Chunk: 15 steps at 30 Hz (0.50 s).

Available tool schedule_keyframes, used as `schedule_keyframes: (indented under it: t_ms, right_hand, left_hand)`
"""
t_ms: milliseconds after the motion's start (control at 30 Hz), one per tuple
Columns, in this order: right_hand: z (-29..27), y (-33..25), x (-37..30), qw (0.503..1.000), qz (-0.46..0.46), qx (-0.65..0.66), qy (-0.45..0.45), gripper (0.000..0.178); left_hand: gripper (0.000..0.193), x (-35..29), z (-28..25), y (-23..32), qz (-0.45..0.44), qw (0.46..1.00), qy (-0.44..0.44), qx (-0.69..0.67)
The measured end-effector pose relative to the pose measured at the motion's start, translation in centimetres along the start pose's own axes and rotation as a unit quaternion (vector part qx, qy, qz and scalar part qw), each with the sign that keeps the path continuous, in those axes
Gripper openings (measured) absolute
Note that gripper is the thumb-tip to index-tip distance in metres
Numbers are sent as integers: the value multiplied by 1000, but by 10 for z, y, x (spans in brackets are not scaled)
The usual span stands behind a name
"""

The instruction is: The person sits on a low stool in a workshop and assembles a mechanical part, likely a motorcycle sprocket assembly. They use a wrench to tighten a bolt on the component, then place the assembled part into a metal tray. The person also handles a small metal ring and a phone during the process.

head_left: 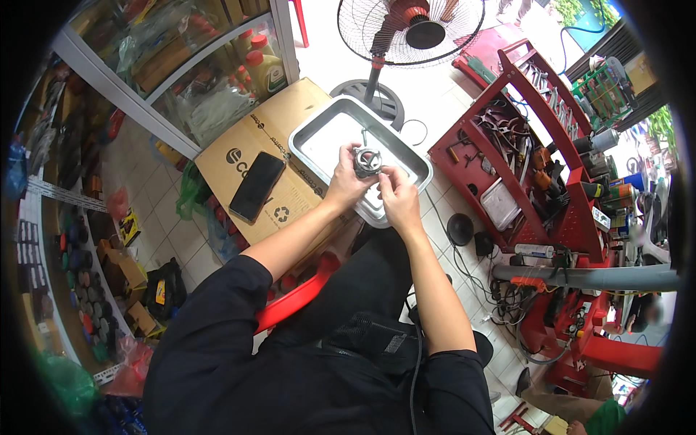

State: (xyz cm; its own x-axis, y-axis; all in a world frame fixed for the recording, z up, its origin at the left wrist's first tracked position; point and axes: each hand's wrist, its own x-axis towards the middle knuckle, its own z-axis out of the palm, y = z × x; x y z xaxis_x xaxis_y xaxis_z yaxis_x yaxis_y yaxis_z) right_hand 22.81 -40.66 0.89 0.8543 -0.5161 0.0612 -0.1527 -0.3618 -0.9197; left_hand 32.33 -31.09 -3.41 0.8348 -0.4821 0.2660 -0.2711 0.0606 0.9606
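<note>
Black cloth of a short-sleeved shirt (268, 384) lies nearest, with 2 bare forearms reaching forward from it. Both hands meet at a round, ring-topped metal part (368, 161), held above a grey rectangular tray (426, 172). The person's left hand (345, 176) is curled around the part's left side. The right hand (399, 196) has thumb and fingertips drawn together at its lower right edge; whether they pinch it cannot be told. Left of the tray, 1 black smartphone (258, 187) lies on a cardboard box (212, 154). Beyond stands a pedestal fan (425, 33); to the right, a red tool cart (464, 143) holds pliers (510, 125).
</note>
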Motion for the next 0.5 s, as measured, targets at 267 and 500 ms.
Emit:
schedule_keyframes:
  t_ms: [267,500]
  right_hand:
    - [-11,10,-8,992,42,117,28,17]
    - [-12,12,0,978,60,199,9,16]
  left_hand:
    - [47,1,-35,26,18,983,-182,-35]
    - [22,4,-42,22,-49,984,-150,-78]
